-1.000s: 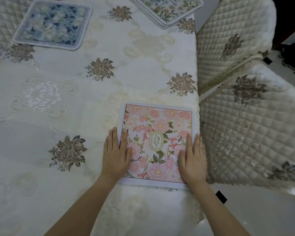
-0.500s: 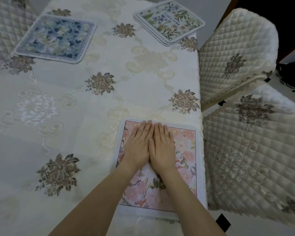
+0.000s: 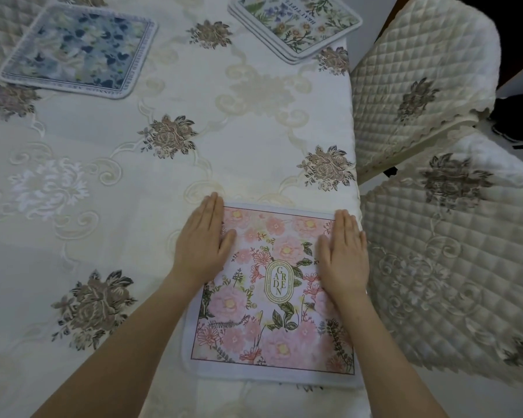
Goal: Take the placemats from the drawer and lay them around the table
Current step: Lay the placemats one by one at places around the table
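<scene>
Two flat hands, the left hand [image 3: 201, 241] and right hand [image 3: 343, 251], fingers straight and grasping nothing, have slid apart from the middle and now press opposite edges of the pink placemat [image 3: 272, 300]. Smoothed onto the surface [image 3: 118, 206], this mat seems placed. Beyond the fingertips lie a blue placemat [image 3: 79, 49] and a stack of placemats [image 3: 296, 24] awaiting places.

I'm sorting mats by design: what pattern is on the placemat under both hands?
Pink flowers with green leaves, white border, on the placemat; head view shows it best.
</scene>
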The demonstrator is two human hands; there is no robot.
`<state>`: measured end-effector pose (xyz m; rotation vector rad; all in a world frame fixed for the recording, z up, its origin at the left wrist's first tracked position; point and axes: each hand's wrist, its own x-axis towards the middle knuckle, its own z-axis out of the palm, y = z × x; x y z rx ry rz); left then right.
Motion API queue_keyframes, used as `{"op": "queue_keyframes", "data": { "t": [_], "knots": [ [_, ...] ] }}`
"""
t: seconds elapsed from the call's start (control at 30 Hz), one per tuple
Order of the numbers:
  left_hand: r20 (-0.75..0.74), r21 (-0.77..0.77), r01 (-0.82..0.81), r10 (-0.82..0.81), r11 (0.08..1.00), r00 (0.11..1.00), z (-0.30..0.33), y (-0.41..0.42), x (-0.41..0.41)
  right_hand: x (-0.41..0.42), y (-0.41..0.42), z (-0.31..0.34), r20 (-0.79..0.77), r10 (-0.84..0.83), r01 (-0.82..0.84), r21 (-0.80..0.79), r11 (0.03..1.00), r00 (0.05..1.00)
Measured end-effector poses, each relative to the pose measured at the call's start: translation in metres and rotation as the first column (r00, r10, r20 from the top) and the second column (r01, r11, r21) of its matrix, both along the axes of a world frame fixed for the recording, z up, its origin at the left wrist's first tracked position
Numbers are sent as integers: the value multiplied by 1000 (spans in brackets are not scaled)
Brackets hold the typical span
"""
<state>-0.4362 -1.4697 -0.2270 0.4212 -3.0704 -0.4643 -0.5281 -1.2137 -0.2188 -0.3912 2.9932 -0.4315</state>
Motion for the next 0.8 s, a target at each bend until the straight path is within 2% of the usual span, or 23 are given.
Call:
{"op": "queue_keyframes", "data": {
  "t": [0.2,0.27,0.37,0.47,0.6,0.8],
  "knots": [
    [28,-32,-30,31,999,999,21,10,2,2,-3,7,36,-36,35,29,999,999],
    [2,-23,22,-22,1000,1000,32,39,23,19,-8,18,-2,-42,42,-1,999,999],
    [-10,39,113,-113,993,994,29,95,71,91,-27,36,-16,117,-118,-154,981,993],
    [16,19,130,-130,991,991,11,125,101,155,-32,21,40,239,-225,-213,951,970],
    [61,-41,126,-124,991,990,6,128,107,166,-24,0,57,210,-200,-153,968,976],
    [53,12,151,-151,988,987,13,105,117,157,-3,5,55,258,-256,-45,966,964]
  ]
}}
